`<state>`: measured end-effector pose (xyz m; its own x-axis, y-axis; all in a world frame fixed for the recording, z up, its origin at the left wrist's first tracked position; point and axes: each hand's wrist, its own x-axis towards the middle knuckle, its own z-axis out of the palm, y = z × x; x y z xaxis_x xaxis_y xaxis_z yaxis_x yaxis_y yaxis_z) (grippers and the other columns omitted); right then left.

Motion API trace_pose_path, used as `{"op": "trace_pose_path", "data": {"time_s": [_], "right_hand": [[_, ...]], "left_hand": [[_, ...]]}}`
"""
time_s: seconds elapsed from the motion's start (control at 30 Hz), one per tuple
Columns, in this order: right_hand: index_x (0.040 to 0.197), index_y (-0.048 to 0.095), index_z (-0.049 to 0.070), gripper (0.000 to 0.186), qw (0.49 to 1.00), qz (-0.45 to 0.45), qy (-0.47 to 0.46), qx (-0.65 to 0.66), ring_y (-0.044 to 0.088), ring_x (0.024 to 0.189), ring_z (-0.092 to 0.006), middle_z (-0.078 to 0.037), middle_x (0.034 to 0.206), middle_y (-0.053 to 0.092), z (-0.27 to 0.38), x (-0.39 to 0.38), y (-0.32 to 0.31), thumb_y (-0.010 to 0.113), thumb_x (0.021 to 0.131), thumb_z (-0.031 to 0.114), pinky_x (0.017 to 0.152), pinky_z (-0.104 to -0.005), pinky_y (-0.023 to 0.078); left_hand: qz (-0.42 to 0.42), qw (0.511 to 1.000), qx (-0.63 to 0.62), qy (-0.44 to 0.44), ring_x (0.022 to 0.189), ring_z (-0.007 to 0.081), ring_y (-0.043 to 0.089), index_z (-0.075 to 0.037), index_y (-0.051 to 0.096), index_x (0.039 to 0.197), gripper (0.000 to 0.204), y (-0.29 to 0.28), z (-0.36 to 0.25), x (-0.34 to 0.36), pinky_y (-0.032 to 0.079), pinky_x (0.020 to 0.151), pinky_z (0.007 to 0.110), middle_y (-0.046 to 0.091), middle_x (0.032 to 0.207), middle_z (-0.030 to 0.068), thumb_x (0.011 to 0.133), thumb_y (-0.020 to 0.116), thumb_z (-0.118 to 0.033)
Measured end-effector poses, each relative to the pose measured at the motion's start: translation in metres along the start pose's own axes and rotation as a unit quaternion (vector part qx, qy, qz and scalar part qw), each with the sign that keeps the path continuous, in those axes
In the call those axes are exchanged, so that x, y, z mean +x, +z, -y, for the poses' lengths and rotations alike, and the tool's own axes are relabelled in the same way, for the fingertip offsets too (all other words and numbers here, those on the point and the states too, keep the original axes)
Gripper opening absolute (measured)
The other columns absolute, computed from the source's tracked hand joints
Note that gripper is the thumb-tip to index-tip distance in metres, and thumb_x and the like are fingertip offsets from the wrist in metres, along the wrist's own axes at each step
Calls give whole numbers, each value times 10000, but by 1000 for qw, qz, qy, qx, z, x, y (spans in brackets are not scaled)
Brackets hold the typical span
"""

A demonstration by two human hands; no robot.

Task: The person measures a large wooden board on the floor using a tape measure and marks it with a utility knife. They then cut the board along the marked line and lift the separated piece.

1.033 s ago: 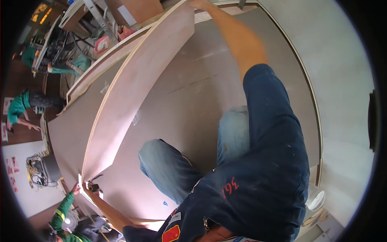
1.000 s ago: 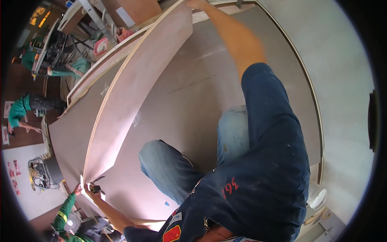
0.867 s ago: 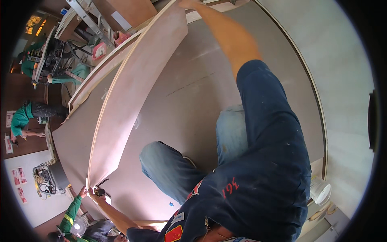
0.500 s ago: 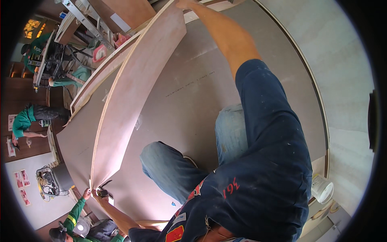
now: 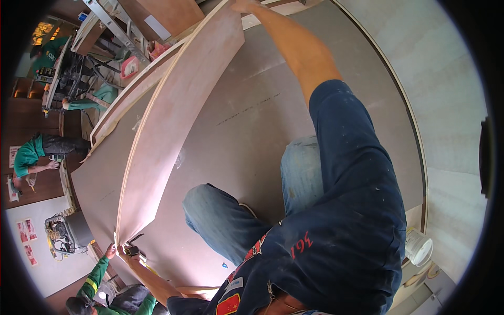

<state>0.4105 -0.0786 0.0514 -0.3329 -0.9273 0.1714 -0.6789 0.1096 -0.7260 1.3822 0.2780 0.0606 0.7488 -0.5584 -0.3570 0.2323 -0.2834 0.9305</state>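
Observation:
A long plywood board stands on edge across a large brown sheet in front of me. My right arm reaches up to the board's far end, where my right hand is closed on its top edge; the fingertips are partly cut off by the picture's rim. At the lower left, my left hand grips the board's near end, with a dark watch on the wrist. Right against it, a co-worker's hand in a green sleeve touches the same end.
A wooden frame strip runs along the sheet's far-left edge. Beyond it are a metal ladder, a pink basin and people in green. A white bucket stands at the right beside a pale wall. My jeans-clad knees are over the sheet.
The board's near end has shifted very slightly left with my left hand. At the far left, a person in green has moved an arm. My right hand keeps its place.

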Motion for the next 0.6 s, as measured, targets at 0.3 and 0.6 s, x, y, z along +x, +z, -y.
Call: {"op": "trace_pose_path", "data": {"time_s": [0.3, 0.6], "right_hand": [[1476, 234, 151, 742, 1000, 4, 13, -3, 282, 1366, -352, -200, 1499, 248, -11, 5, -1, 537, 804, 71, 1130, -425, 259], [1469, 257, 152, 747, 1000, -12, -7, 9, 255, 1382, -347, -205, 1497, 258, -24, 8, -12, 551, 787, 74, 1136, -420, 242]], "left_hand": [[9, 1000, 4, -2, 579, 112, 528, -135, 554, 955, 350, 8, 6, 1, 513, 533, 279, 512, 720, -23, 774, 708, -391], [17, 1000, 2, 1, 577, 110, 523, -138, 544, 927, 328, 25, 14, 0, 514, 540, 277, 501, 705, -24, 776, 707, -379]]}}
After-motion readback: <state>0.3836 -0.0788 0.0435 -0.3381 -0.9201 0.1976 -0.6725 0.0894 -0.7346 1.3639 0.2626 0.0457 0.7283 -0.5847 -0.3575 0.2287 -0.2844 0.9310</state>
